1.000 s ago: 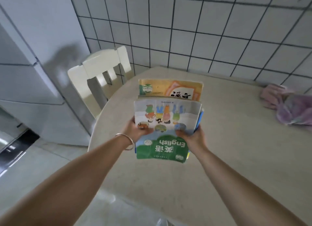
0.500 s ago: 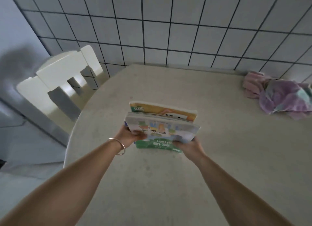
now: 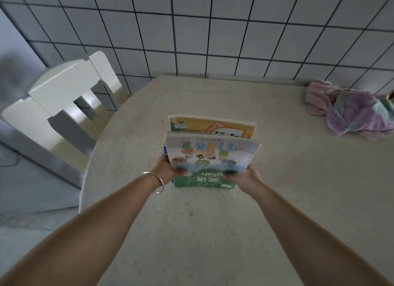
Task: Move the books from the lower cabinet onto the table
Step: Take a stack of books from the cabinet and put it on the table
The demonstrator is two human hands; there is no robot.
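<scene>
You hold a stack of books (image 3: 210,155) in both hands over the pale, speckled counter (image 3: 277,200), roughly at its middle, arms stretched forward from the bottom of the view. Your left hand (image 3: 165,168) grips the stack's near left corner, thumb curled over the top cover, a thin silver bangle (image 3: 156,182) circling the wrist. Your right hand (image 3: 244,177) grips the near right corner, its fingers curled round the edge of the green part of the cover. The top book shows cartoon figures on a pale blue ground and a green band nearest you with white lettering that reads upside down from your side. Behind it, farther from you, an orange-and-yellow book (image 3: 213,126) sticks out past the top one, and a sliver of blue shows at the stack's left edge. Whether the stack's underside touches the counter cannot be told from this angle. A crumpled pink and lilac cloth (image 3: 349,110) lies at the far right of the counter, well apart from the books. A cream-coloured chair (image 3: 64,93) stands at the counter's left side, its back toward the grey tiled wall (image 3: 213,29) with dark grout lines.
</scene>
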